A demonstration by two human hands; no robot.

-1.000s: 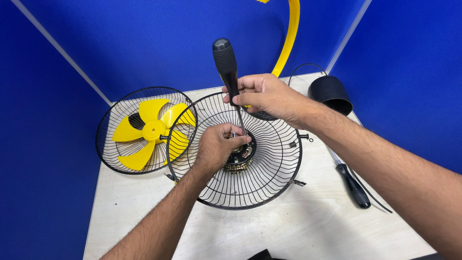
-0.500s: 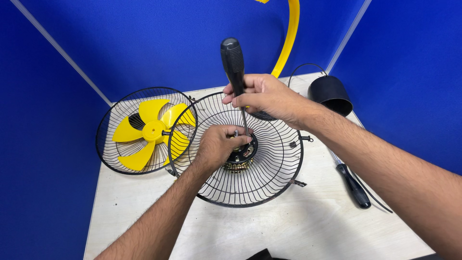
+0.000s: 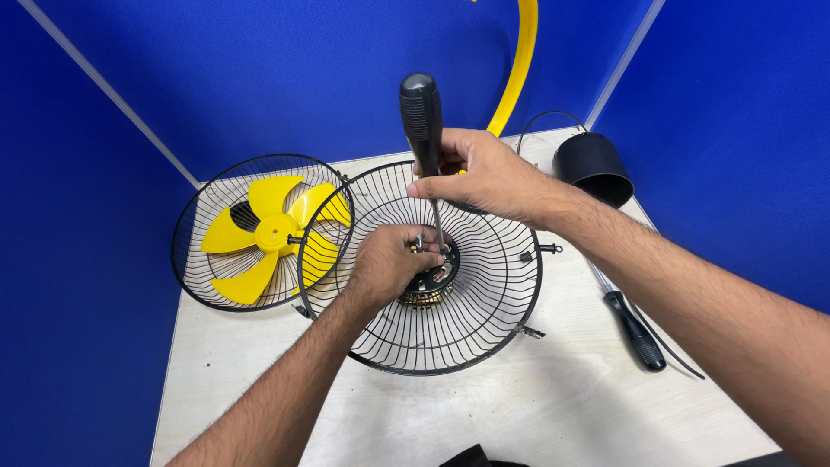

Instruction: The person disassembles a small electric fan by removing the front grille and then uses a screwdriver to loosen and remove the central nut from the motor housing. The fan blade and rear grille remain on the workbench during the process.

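A black wire fan guard [image 3: 484, 311] lies on the pale table with a fan motor [image 3: 430, 281] at its centre. My left hand [image 3: 387, 264] grips the motor hub through the guard. My right hand [image 3: 484, 177] holds a black-handled screwdriver [image 3: 422, 117] upright, its tip down at the motor. A second wire guard [image 3: 194, 259] at the left holds a yellow fan blade [image 3: 268, 233] and overlaps the first guard's left edge.
A second black-handled screwdriver [image 3: 635, 327] lies on the table [image 3: 553, 406] at the right, under my right forearm. A black cup-shaped cover [image 3: 592, 166] stands at the back right. A yellow curved tube [image 3: 519, 69] rises against the blue partition walls.
The screwdriver handle has shifted slightly to the right and stands more upright in my right hand. My left hand stays on the motor hub.
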